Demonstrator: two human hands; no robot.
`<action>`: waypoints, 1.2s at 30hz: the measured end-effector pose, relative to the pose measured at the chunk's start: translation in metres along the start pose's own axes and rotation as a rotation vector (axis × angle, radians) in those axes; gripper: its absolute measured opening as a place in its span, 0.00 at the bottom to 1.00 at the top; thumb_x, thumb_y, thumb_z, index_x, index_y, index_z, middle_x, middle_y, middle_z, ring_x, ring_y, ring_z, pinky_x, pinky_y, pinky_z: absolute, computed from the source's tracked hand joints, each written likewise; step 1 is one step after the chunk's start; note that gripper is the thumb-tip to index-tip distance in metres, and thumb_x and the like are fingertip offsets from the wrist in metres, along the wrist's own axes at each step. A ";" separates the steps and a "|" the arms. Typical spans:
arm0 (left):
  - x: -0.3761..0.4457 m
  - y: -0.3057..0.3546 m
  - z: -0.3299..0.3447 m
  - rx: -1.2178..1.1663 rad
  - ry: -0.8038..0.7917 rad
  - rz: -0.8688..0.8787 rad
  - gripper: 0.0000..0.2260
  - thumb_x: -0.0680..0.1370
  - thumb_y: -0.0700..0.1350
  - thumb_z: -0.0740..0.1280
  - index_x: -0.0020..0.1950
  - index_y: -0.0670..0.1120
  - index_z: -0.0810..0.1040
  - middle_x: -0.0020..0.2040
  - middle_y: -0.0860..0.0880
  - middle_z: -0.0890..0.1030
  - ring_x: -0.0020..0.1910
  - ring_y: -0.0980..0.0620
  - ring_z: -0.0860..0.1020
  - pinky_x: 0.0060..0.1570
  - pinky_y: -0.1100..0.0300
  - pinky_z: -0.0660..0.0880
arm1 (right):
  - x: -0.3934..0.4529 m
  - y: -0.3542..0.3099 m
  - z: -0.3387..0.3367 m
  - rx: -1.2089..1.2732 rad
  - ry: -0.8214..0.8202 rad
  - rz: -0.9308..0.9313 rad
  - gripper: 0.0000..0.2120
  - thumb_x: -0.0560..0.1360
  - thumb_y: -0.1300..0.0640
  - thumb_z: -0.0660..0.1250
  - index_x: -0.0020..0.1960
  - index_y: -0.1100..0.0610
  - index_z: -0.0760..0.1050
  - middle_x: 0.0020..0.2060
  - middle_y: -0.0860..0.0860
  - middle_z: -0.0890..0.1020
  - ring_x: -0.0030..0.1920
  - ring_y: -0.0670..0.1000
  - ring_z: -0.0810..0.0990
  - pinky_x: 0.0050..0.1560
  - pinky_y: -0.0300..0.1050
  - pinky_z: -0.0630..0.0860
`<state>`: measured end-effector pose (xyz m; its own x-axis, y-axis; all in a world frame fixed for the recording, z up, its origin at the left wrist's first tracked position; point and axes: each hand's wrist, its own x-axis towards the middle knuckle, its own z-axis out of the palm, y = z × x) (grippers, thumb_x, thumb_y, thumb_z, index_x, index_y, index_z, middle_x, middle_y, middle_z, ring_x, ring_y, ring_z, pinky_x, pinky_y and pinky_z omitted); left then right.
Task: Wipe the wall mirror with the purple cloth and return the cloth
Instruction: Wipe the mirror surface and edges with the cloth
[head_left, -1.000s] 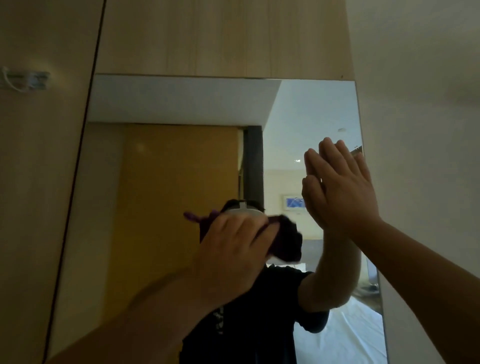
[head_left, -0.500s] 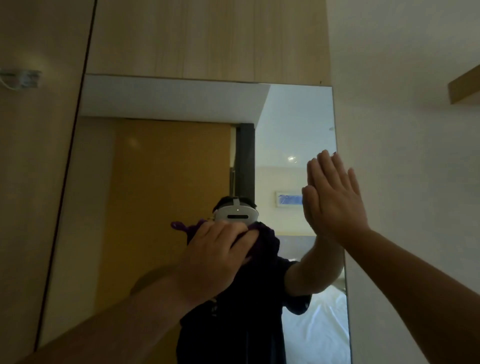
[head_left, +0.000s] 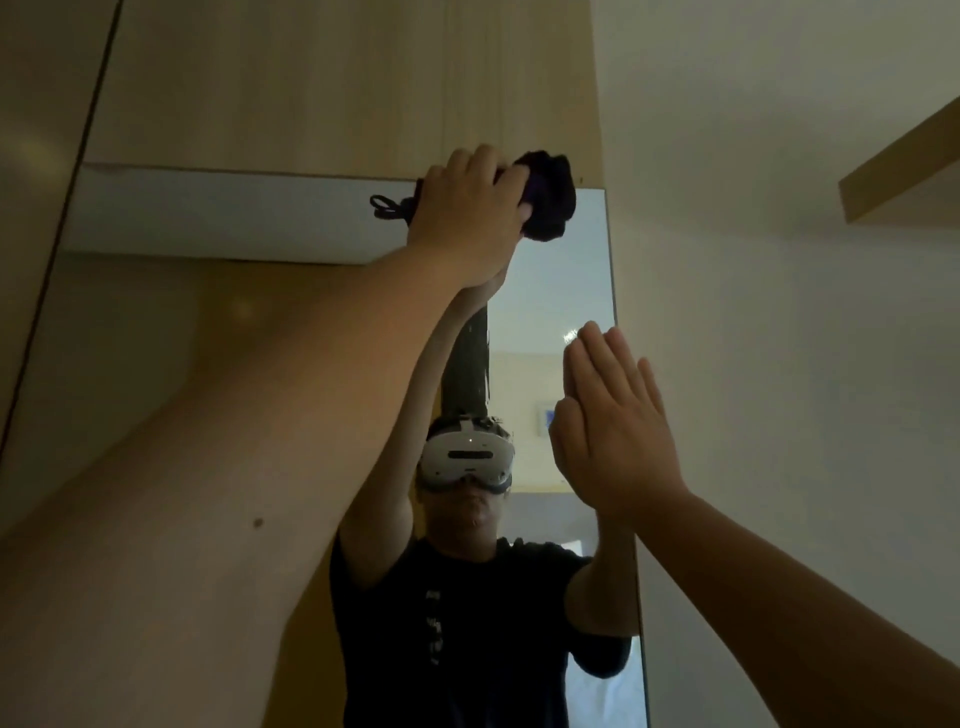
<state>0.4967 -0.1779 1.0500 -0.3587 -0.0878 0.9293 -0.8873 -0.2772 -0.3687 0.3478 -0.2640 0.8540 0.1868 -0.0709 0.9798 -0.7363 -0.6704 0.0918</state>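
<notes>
- Wall mirror: it fills the middle of the view, set into pale wood panelling, with a plain white wall just beside its right edge.
- Right hand: nearest on the right, its arm coming up from the lower right corner. The grip is wide, fingers straight and together, the flat palm turned toward the glass close to the mirror's right edge. Whether the palm actually touches the glass I cannot tell, though it meets its own reflection.
- Left hand: its arm reaches up from the lower left, and its grip is curled round the purple cloth, holding it bunched.
- The purple cloth sits at the mirror's top right corner, pressed where the glass meets the wood above. It looks very dark, and a small loop of it sticks out to the left of the hand.
- In the reflection, a person in a dark T-shirt wears a white headset.
- Farthest, at the upper right, a wooden shelf edge juts from the white wall.
</notes>
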 end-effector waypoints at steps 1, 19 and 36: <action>-0.008 0.001 0.005 -0.005 0.030 0.008 0.17 0.85 0.51 0.56 0.69 0.45 0.71 0.64 0.42 0.72 0.61 0.41 0.70 0.59 0.48 0.67 | 0.000 0.000 0.000 0.018 0.016 -0.003 0.27 0.83 0.48 0.46 0.80 0.55 0.52 0.80 0.51 0.51 0.80 0.51 0.42 0.78 0.54 0.42; -0.324 0.091 -0.021 -0.139 -0.012 0.288 0.15 0.83 0.49 0.66 0.68 0.46 0.76 0.58 0.45 0.78 0.52 0.44 0.78 0.54 0.49 0.73 | -0.007 0.071 -0.017 -0.141 -0.067 0.150 0.32 0.82 0.43 0.41 0.80 0.60 0.51 0.80 0.57 0.52 0.80 0.56 0.47 0.77 0.54 0.40; 0.007 0.058 0.014 -0.051 0.068 -0.051 0.19 0.85 0.50 0.58 0.75 0.45 0.68 0.67 0.41 0.71 0.64 0.40 0.69 0.60 0.46 0.67 | -0.012 0.083 -0.007 -0.189 -0.066 0.103 0.28 0.83 0.42 0.39 0.78 0.54 0.39 0.79 0.50 0.42 0.78 0.50 0.36 0.77 0.51 0.35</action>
<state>0.4469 -0.2080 1.0360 -0.3296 -0.0089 0.9441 -0.9180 -0.2303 -0.3227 0.2795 -0.3138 0.8508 0.1422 -0.1842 0.9725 -0.8614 -0.5070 0.0299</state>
